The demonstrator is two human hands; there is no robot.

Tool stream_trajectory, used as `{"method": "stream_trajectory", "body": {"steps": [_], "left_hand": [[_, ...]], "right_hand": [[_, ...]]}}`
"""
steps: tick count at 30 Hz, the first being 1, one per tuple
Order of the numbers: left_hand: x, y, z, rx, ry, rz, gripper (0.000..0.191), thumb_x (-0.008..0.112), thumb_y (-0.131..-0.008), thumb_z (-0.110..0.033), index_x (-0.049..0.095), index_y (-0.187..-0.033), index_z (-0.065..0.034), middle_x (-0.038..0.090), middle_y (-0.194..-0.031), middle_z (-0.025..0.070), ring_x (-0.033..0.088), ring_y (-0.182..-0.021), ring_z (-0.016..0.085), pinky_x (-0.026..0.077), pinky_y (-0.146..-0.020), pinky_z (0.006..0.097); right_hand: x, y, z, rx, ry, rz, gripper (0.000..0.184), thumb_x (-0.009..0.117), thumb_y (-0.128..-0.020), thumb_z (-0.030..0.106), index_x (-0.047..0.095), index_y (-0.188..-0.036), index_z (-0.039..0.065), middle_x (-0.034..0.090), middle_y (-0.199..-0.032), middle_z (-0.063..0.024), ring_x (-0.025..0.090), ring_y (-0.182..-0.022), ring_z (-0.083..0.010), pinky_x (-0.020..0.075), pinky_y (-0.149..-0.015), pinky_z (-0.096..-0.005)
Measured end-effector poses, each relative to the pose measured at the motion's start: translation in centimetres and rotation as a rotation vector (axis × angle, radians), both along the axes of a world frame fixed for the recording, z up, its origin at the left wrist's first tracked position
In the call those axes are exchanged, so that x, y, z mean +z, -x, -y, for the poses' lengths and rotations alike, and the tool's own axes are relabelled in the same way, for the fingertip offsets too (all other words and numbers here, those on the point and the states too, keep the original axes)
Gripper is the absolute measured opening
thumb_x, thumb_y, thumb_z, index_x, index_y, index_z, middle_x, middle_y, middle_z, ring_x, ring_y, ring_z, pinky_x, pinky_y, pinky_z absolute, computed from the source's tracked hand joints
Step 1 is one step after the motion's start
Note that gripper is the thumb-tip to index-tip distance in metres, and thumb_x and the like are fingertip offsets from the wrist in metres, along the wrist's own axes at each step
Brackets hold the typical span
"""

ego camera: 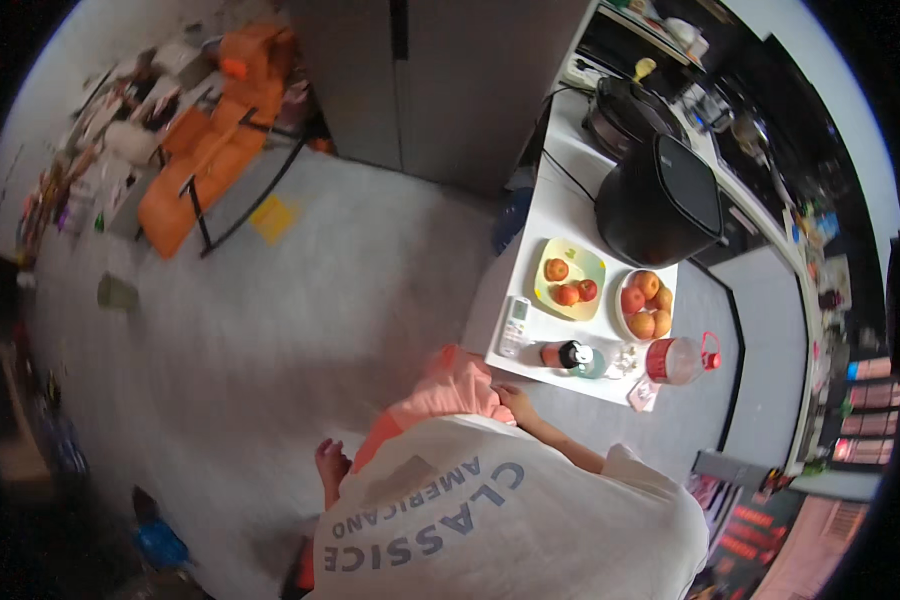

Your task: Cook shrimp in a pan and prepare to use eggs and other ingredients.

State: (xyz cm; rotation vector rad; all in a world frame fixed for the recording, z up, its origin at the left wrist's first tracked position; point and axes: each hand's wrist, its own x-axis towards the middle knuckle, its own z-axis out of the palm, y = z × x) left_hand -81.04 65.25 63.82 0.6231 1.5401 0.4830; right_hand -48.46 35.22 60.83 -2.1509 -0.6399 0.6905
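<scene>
My left hand (333,460) hangs at my left side, small and blurred, its fingers curled. Nothing shows in it, though the palm is hidden. My right hand (516,405) rests against the pink shorts (450,390), just below the near edge of a white table (570,379). Whether its fingers grip the cloth is not clear. Near that edge lie a white remote control (516,326), a dark bottle with a pink label (561,355) and a greenish glass (592,365). A large clear plastic bottle (679,361) with a red cap lies or stands at the right.
Farther along the table are a pale green tray (546,289) of red apples, a white bowl (621,319) of round fruit and a black air fryer (637,202). An orange reclining chair (202,157) stands on the grey floor (270,322) at left, beside piled household items. Grey cabinet doors (450,82) rise ahead.
</scene>
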Motion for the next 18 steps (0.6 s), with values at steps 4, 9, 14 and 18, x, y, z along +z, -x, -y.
{"method": "stream_trajectory", "body": {"steps": [4, 9, 14, 18], "left_hand": [[-5.0, -2.0, -10.2, -0.676, -0.051, -0.309, 0.046, 0.073, -0.08, -0.018, 0.054, -0.119, -0.0038, 0.06, -0.077, 0.0101, 0.055, -0.055, 0.018, 0.044, -0.043, 0.0309], [-17.6, -1.2, -19.1, -1.392, -0.322, -0.458, 0.057, 0.076, -0.077, -0.041, 0.063, -0.111, 0.0015, 0.067, -0.1, 0.0237, 0.068, -0.089, 0.036, 0.053, -0.079, 0.044], [-14.4, -13.2, -30.5, -1.357, -0.258, -0.374, 0.062, 0.075, -0.078, -0.04, 0.058, -0.119, 0.0024, 0.068, -0.093, 0.02, 0.068, -0.086, 0.032, 0.053, -0.074, 0.0419], [-6.8, -26.4, -39.8, -1.182, -0.181, -0.462, 0.063, 0.074, -0.079, -0.037, 0.053, -0.123, 0.0022, 0.067, -0.092, 0.0189, 0.067, -0.083, 0.03, 0.053, -0.072, 0.0397]], "right_hand": [[3.5, 1.4, -7.3, -0.53, 0.066, -0.392, 0.033, 0.058, -0.091, 0.028, 0.07, -0.107, 0.002, 0.071, -0.096, -0.0191, 0.068, -0.087, -0.028, 0.0516, -0.078, -0.0367], [9.1, -1.5, -15.4, -0.528, 0.101, -0.294, 0.029, 0.058, -0.092, 0.026, 0.071, -0.104, 0.003, 0.072, -0.094, -0.0109, 0.067, -0.087, -0.019, 0.0518, -0.078, -0.0315], [7.4, -10.1, -24.7, -0.761, -0.148, -0.245, 0.024, 0.061, -0.093, 0.02, 0.068, -0.106, 0.001, 0.069, -0.087, -0.0078, 0.063, -0.079, -0.0126, 0.0501, -0.07, -0.0282], [11.6, -25.1, -36.6, -0.576, -0.235, 0.12, 0.025, 0.062, -0.094, 0.024, 0.066, -0.105, 0.001, 0.067, -0.091, -0.0129, 0.066, -0.082, -0.0203, 0.0516, -0.074, -0.0322]]}}
